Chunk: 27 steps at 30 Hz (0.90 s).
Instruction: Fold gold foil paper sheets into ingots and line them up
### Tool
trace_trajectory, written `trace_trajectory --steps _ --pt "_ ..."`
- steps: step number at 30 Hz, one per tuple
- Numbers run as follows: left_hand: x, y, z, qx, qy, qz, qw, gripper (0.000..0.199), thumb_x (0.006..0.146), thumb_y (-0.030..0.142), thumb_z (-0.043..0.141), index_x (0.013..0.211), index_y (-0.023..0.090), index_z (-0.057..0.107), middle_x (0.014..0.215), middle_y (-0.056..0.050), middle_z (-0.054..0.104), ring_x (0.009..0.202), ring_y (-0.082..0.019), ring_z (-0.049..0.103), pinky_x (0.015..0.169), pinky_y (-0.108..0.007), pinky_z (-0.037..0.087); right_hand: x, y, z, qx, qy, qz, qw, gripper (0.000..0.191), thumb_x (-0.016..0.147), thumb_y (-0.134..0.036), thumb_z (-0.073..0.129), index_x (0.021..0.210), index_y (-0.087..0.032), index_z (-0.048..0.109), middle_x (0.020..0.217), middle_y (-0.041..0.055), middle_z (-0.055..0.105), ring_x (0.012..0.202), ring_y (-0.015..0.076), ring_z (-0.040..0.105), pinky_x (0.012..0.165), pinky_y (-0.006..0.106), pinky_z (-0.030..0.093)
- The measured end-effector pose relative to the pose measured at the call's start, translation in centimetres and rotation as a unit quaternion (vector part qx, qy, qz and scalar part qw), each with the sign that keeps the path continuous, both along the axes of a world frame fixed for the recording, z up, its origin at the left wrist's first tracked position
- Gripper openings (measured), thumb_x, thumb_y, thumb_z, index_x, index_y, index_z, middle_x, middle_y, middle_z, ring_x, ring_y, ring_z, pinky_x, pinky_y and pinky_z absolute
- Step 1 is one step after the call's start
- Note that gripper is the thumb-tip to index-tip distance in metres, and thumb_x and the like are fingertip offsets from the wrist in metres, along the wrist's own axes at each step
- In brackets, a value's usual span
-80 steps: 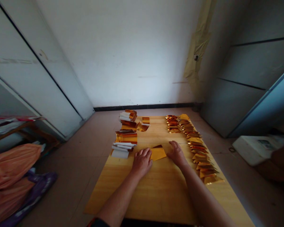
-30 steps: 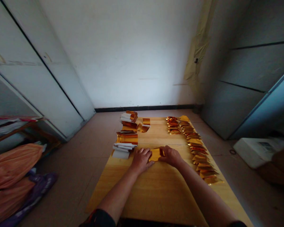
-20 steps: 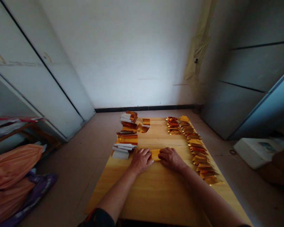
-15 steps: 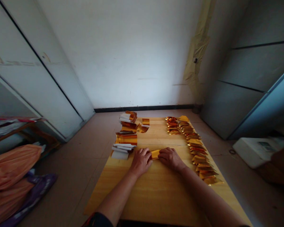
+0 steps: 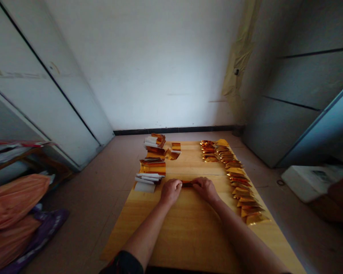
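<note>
Both my hands rest near the middle of a pale wooden board (image 5: 188,228). Between them lies a narrow folded strip of gold foil (image 5: 187,184), its ends under my fingers. My left hand (image 5: 170,191) presses its left end, and my right hand (image 5: 205,189) holds the right end. To the left stand stacks of gold foil with white paper (image 5: 153,167), with a white paper pile (image 5: 145,186) at their front. A long row of folded gold foil pieces (image 5: 240,186) runs down the board's right side.
Orange sacks (image 5: 13,205) and a purple bag (image 5: 42,232) lie on the floor at left, below a low wooden shelf (image 5: 14,158). A white box (image 5: 311,182) sits at right. White cabinets flank the board, and a wall stands behind it.
The gold foil has gone from a wide flat piece to a narrow strip. My hands have closed in on it and moved slightly toward the far end of the board.
</note>
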State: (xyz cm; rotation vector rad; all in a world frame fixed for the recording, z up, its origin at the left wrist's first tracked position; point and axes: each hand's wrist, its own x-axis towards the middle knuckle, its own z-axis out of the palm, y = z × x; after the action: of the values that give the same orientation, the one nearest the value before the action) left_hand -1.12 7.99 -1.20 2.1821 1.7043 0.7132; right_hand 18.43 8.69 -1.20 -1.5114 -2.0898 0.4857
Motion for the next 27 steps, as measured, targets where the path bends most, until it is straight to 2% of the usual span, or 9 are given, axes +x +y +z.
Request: trace_trajectory --steps 3,6,12,16,22,27 --pt "0.1 0.1 -0.1 0.014 0.013 -0.002 1.000 0.022 0.087 0.021 0.044 0.086 0.020 0.066 0.086 -0.003 0.069 0.085 -0.016 0.059 0.078 -0.027 0.043 -0.8 -0.4 -0.1 0.003 -0.032 -0.060 0.998 0.019 0.086 -0.023 0.051 0.096 -0.021 0.067 0.092 0.0051 0.071 0.088 0.0186 0.062 0.081 0.028 0.040" --pt "0.1 0.0 -0.1 0.031 0.012 -0.017 0.999 0.022 0.088 0.022 0.043 0.090 0.021 0.065 0.089 -0.003 0.068 0.088 -0.017 0.057 0.081 -0.029 0.041 -1.5 -0.8 0.2 -0.004 -0.081 -0.092 0.992 0.018 0.088 -0.027 0.050 0.095 -0.021 0.066 0.091 0.0069 0.070 0.089 0.0202 0.061 0.080 0.029 0.038" --pt "0.0 0.0 0.1 0.032 0.041 -0.029 0.998 0.018 0.088 0.020 0.045 0.094 0.023 0.062 0.092 -0.001 0.067 0.091 -0.017 0.056 0.083 -0.029 0.040 -1.6 -1.2 0.4 0.005 -0.070 -0.106 0.992 0.016 0.088 -0.023 0.049 0.093 -0.021 0.064 0.093 0.0048 0.069 0.091 0.0196 0.059 0.079 0.028 0.034" --pt "0.5 0.4 0.1 0.015 0.067 0.008 0.998 0.022 0.086 0.020 0.048 0.105 0.023 0.058 0.095 -0.003 0.067 0.092 -0.018 0.058 0.085 -0.030 0.041 -1.5 -1.4 0.5 -0.006 -0.053 -0.106 0.993 0.016 0.087 -0.021 0.049 0.090 -0.022 0.064 0.092 0.0034 0.069 0.091 0.0185 0.059 0.078 0.027 0.034" --pt "0.9 0.4 0.0 0.011 0.117 0.041 0.992 0.027 0.086 0.024 0.052 0.113 0.021 0.056 0.097 -0.005 0.067 0.091 -0.019 0.060 0.081 -0.031 0.042 -1.6 -1.3 0.4 -0.007 -0.075 -0.126 0.989 0.024 0.086 -0.021 0.048 0.105 -0.020 0.062 0.096 0.0064 0.069 0.094 0.0195 0.059 0.082 0.029 0.034" --pt "1.1 0.3 0.1 0.017 0.148 0.044 0.988 0.023 0.086 0.026 0.052 0.108 0.021 0.058 0.095 -0.006 0.068 0.090 -0.021 0.060 0.079 -0.031 0.042 -1.7 -1.1 0.9 -0.035 -0.097 -0.137 0.985 0.025 0.085 -0.020 0.049 0.106 -0.020 0.062 0.093 0.0058 0.069 0.090 0.0186 0.061 0.080 0.028 0.035"
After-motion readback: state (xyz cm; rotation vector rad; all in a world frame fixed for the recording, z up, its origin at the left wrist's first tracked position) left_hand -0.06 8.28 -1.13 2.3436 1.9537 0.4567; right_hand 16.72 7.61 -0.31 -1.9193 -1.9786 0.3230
